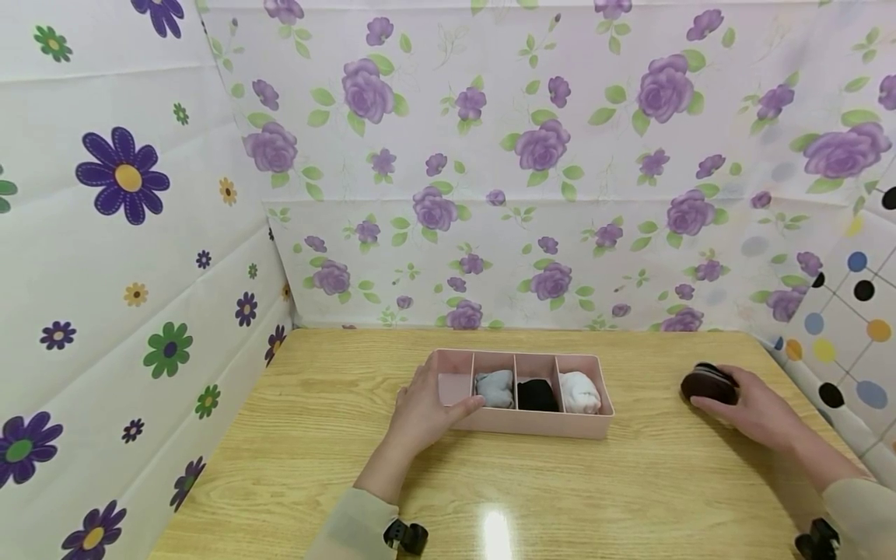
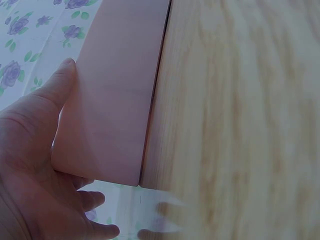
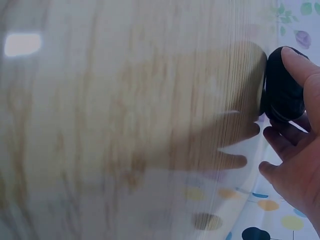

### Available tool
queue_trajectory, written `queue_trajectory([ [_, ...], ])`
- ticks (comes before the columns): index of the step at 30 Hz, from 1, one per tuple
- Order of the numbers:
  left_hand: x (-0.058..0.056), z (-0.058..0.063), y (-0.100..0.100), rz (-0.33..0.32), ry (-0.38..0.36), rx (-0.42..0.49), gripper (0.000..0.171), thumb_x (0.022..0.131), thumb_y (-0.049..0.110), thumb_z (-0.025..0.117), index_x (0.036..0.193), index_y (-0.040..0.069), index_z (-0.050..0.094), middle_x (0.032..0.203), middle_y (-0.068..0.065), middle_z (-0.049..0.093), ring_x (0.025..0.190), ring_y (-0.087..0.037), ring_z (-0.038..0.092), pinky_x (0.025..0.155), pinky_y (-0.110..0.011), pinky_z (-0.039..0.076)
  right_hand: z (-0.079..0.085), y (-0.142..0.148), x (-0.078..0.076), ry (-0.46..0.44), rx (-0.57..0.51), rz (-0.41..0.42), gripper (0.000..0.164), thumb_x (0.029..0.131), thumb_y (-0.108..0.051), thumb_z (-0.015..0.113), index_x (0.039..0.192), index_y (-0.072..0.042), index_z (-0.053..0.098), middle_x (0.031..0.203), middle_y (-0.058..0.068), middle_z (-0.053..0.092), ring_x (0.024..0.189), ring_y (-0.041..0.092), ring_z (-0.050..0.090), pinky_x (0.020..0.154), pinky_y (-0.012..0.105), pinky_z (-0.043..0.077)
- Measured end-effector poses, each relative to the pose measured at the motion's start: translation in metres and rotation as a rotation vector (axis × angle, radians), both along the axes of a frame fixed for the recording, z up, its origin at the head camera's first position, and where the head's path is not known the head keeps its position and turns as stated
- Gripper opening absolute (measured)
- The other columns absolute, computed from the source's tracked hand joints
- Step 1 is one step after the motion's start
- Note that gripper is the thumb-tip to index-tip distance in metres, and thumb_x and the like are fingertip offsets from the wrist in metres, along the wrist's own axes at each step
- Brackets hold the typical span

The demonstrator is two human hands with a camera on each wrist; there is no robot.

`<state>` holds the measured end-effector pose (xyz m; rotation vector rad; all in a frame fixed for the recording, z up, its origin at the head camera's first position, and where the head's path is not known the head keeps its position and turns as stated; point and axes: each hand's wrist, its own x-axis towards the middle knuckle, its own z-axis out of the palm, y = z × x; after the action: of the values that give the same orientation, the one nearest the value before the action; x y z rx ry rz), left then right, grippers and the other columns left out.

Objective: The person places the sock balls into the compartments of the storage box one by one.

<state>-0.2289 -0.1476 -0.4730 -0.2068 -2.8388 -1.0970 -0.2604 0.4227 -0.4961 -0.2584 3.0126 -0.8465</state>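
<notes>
A pink divided box [image 1: 532, 424] sits on the table, and my left hand [image 1: 427, 408] holds its left end. In the left wrist view, the thumb lies along the box's front wall [image 2: 112, 95], with the other fingers around the end. A grey rolled sock [image 1: 495, 388], a black rolled sock [image 1: 537, 395] and a white rolled sock [image 1: 579, 392] occupy separate compartments; the leftmost compartment is bare. Far to the right, my right hand [image 1: 759, 404] grips a dark rolled sock [image 1: 708, 385] with a pale stripe, between thumb and fingers, close over the table.
The wooden table [image 1: 560, 490] ends at a purple-flowered cloth [image 1: 434, 264] at the back. A daisy-print cloth [image 1: 168, 280] borders the left, a dotted cloth [image 1: 857, 327] the right. Bare wood lies between the box and my right hand.
</notes>
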Motion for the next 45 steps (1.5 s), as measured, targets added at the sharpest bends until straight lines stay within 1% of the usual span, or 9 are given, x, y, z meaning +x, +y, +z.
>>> queue_trajectory([
  [9, 0.001, 0.001, 0.001, -0.005, 0.001, -0.004, 0.126, 0.091, 0.072, 0.081, 0.176, 0.004, 0.018, 0.177, -0.021, 0.033, 0.163, -0.045, 0.030, 0.126, -0.078, 0.018, 0.005, -0.011, 0.001, 0.018, 0.003, 0.000, 0.095, 0.105, -0.052, 0.075, 0.156, 0.020, 0.039, 0.140, 0.044, 0.056, 0.121, 0.058, 0.063, 0.090, 0.067, 0.056],
  [12, 0.000, 0.001, 0.001, -0.005, -0.001, -0.001, 0.126, 0.091, 0.072, 0.081, 0.177, 0.005, 0.018, 0.177, -0.021, 0.033, 0.163, -0.046, 0.029, 0.126, -0.078, 0.018, 0.009, -0.018, 0.000, 0.034, -0.001, 0.004, 0.097, 0.105, -0.053, 0.075, 0.158, 0.020, 0.038, 0.142, 0.044, 0.055, 0.122, 0.058, 0.062, 0.090, 0.067, 0.056],
  [16, 0.000, 0.000, 0.000, -0.001, -0.004, 0.001, 0.126, 0.090, 0.074, 0.080, 0.177, 0.006, 0.018, 0.177, -0.021, 0.032, 0.163, -0.045, 0.029, 0.126, -0.078, 0.017, 0.016, -0.029, 0.000, 0.052, -0.006, 0.005, 0.102, 0.105, -0.055, 0.074, 0.161, 0.019, 0.032, 0.148, 0.045, 0.050, 0.126, 0.060, 0.058, 0.092, 0.071, 0.053],
  [22, 0.000, -0.001, -0.001, -0.006, 0.003, 0.004, 0.126, 0.091, 0.073, 0.080, 0.177, 0.005, 0.018, 0.177, -0.020, 0.032, 0.163, -0.045, 0.030, 0.126, -0.079, 0.018, 0.029, -0.052, 0.001, 0.109, -0.027, 0.025, 0.097, 0.104, -0.051, 0.077, 0.163, 0.015, 0.035, 0.151, 0.043, 0.048, 0.129, 0.062, 0.054, 0.096, 0.076, 0.050],
  [26, -0.001, -0.001, -0.001, -0.006, 0.005, 0.007, 0.126, 0.091, 0.072, 0.080, 0.177, 0.005, 0.018, 0.177, -0.021, 0.033, 0.162, -0.045, 0.031, 0.125, -0.079, 0.018, 0.037, -0.069, 0.001, 0.155, -0.059, 0.063, 0.086, 0.104, -0.045, 0.079, 0.160, 0.010, 0.044, 0.147, 0.036, 0.056, 0.127, 0.056, 0.058, 0.095, 0.073, 0.051],
  [29, -0.001, -0.001, -0.001, -0.006, 0.001, 0.009, 0.127, 0.090, 0.073, 0.081, 0.177, 0.005, 0.017, 0.177, -0.021, 0.032, 0.163, -0.045, 0.030, 0.126, -0.079, 0.018, 0.043, -0.082, 0.002, 0.181, -0.081, 0.086, 0.081, 0.103, -0.042, 0.081, 0.159, 0.005, 0.048, 0.145, 0.031, 0.059, 0.127, 0.052, 0.060, 0.095, 0.071, 0.052],
  [33, -0.001, 0.000, -0.001, -0.007, -0.004, 0.007, 0.129, 0.089, 0.073, 0.081, 0.177, 0.005, 0.016, 0.178, -0.021, 0.031, 0.163, -0.045, 0.029, 0.126, -0.079, 0.018, 0.051, -0.098, 0.002, 0.199, -0.096, 0.101, 0.082, 0.102, -0.041, 0.082, 0.160, 0.004, 0.047, 0.149, 0.031, 0.056, 0.130, 0.053, 0.058, 0.097, 0.072, 0.051],
  [39, -0.001, -0.001, 0.000, -0.007, 0.000, 0.009, 0.129, 0.089, 0.071, 0.083, 0.176, 0.003, 0.017, 0.177, -0.022, 0.031, 0.163, -0.046, 0.030, 0.125, -0.079, 0.019, 0.062, -0.124, 0.001, 0.194, -0.100, 0.115, 0.087, 0.101, -0.044, 0.083, 0.161, 0.006, 0.045, 0.151, 0.034, 0.054, 0.133, 0.055, 0.057, 0.101, 0.073, 0.049],
  [45, -0.001, -0.001, 0.000, -0.007, 0.000, 0.013, 0.128, 0.090, 0.069, 0.084, 0.176, 0.003, 0.017, 0.177, -0.022, 0.031, 0.163, -0.046, 0.029, 0.125, -0.079, 0.019, 0.069, -0.148, -0.002, 0.187, -0.128, 0.141, 0.087, 0.101, -0.042, 0.084, 0.163, 0.004, 0.044, 0.153, 0.031, 0.054, 0.138, 0.054, 0.054, 0.106, 0.073, 0.047],
])
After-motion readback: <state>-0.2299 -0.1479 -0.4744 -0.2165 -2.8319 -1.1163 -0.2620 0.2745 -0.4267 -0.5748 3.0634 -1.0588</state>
